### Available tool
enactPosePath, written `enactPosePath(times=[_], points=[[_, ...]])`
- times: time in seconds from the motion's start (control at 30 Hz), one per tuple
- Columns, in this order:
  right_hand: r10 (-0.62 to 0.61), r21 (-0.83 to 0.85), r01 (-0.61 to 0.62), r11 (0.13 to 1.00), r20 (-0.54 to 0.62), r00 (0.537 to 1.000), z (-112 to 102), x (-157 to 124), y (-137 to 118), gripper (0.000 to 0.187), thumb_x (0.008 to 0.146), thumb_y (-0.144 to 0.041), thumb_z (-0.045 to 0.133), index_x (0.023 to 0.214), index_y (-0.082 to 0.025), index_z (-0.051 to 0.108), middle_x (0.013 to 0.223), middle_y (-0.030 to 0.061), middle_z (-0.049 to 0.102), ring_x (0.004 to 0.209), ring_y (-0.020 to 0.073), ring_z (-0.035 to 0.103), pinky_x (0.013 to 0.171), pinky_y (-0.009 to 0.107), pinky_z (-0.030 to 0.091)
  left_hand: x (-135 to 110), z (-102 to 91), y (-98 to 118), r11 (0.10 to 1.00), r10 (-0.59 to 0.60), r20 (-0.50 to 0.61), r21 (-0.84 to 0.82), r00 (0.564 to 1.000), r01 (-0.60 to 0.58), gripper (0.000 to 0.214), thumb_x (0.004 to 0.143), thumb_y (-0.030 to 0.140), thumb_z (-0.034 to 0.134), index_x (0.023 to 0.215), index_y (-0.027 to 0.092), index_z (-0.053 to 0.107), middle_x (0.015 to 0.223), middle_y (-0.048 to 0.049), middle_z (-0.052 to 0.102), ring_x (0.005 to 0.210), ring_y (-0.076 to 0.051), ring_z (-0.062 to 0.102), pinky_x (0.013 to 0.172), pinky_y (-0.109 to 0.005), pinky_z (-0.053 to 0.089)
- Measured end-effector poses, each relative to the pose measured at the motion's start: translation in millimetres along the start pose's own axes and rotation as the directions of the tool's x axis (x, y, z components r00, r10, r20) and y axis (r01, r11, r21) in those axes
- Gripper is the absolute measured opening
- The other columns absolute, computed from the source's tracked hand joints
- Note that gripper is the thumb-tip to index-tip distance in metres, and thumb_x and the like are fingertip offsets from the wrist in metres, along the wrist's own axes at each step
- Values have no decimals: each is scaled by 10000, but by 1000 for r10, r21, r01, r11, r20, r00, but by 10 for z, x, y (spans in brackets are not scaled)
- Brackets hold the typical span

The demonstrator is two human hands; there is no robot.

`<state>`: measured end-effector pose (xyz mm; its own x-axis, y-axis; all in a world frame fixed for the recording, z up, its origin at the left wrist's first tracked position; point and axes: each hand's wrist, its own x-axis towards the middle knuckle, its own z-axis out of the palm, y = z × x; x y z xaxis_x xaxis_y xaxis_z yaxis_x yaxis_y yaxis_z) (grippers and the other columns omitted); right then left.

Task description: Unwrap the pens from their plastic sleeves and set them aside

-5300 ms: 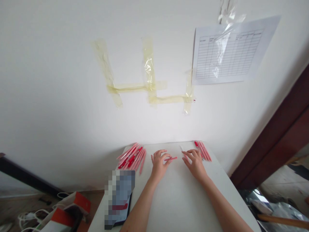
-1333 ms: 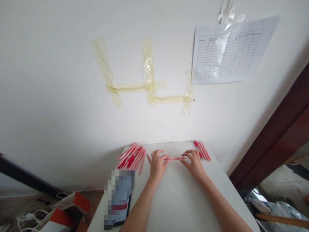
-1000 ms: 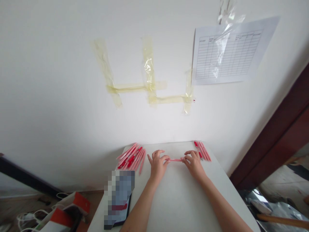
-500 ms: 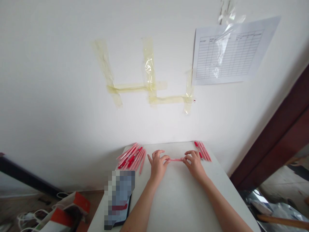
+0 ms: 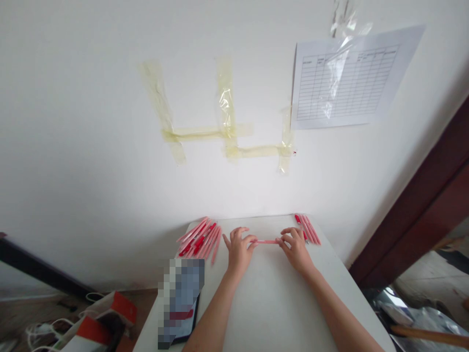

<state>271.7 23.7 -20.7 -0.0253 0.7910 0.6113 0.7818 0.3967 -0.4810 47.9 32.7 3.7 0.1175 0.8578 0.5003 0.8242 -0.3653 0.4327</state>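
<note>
A pink pen lies crosswise between my two hands, above or on the white table. My left hand pinches its left end between thumb and forefinger, the other fingers lifted. At the opposite end, my right hand pinches it the same way. Left of my left hand is a loose pile of pink and red pens. Just beyond my right hand, several pens lie side by side near the table's back right corner. The pen's tips are hidden by my fingers.
A phone, mostly blurred out, lies at the table's left edge. The wall behind carries yellowed tape and a printed table sheet. Orange and white boxes with cables stand on the floor at left. A dark red frame rises at right.
Almost nothing differs. Both hands keep their pinch on the pen, and its shift is very slight.
</note>
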Motion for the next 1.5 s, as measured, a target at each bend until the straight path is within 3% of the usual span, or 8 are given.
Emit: enactPosePath(times=[0.23,0.5,0.7,1.1,1.27,1.5], points=[[-11,1,12,1000,-29,1000,-9,-11,-7,208,925,-457,609,894,-264,679,1081,79,639,1092,286,499,948,484,464,6,-14,7,1000,-17,3,0,1000,17,128,783,242,774,871,334,757,1265,-28,617,1287,-281,483,1135,-769,148],[-35,-12,35,999,-9,999,-20,9,-49,328,972,-402,531,706,-254,653,1058,76,647,1080,278,504,931,480,471,3,-2,6,1000,-6,11,1,1000,6,111,780,251,777,861,326,762,1270,-31,614,1289,-287,479,1144,-766,129],[-17,9,17,1000,-31,999,-19,-6,-30,222,921,-472,611,867,-267,678,1098,82,633,1113,290,488,958,499,464,11,-3,-1,1000,-12,7,9,1000,12,137,775,242,781,873,335,760,1271,-27,613,1292,-284,479,1143,-762,142],[-46,20,45,999,19,999,-1,-5,-25,284,971,-422,541,772,-262,667,1118,66,627,1133,286,466,983,513,441,13,0,2,1000,-6,28,21,1000,6,117,790,245,767,858,341,761,1279,-18,606,1293,-283,475,1142,-770,132],[-42,18,42,999,-6,999,7,-1,12,222,966,-394,551,825,-265,665,1126,75,620,1127,290,469,968,513,454,7,17,-17,999,-26,37,32,999,25,209,797,262,761,980,363,755,1294,-37,596,1295,-288,471,1135,-777,135],[-22,12,22,1000,9,1000,-8,0,3,255,978,-416,523,827,-266,663,1118,74,622,1129,290,464,977,515,446,19,-20,-8,999,-33,54,39,998,31,96,798,301,759,874,355,782,1326,-38,575,1318,-303,437,1138,-773,125]])
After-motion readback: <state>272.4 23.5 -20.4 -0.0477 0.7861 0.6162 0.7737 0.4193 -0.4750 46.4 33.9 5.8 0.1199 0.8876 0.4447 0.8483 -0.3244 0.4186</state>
